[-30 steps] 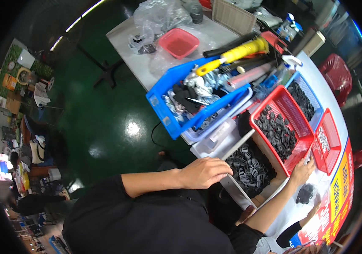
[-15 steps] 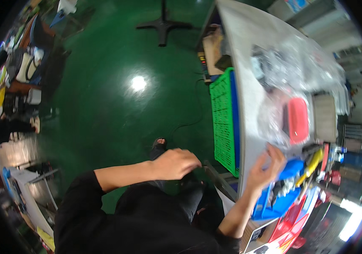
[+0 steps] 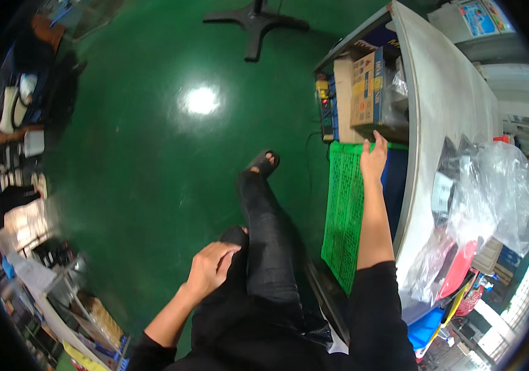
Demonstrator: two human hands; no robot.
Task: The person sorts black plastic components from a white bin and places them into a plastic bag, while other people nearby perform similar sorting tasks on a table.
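I see my right hand [image 3: 372, 162] gripping the top edge of a green mesh crate [image 3: 343, 216] under the grey table [image 3: 444, 117], fingertips hidden behind it. My left hand [image 3: 210, 267] rests loosely curled on my knee, holding nothing; the crate's lower end is cut off by my sleeve

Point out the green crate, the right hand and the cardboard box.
green crate [image 3: 342, 216], head view, middle of its mesh side
right hand [image 3: 373, 159], head view, back of the hand
cardboard box [image 3: 363, 86], head view, its printed face

you're in a workshop: glossy green floor [image 3: 141, 154], workbench [image 3: 450, 105] at 2 o'clock, cardboard boxes [image 3: 363, 93] beneath.
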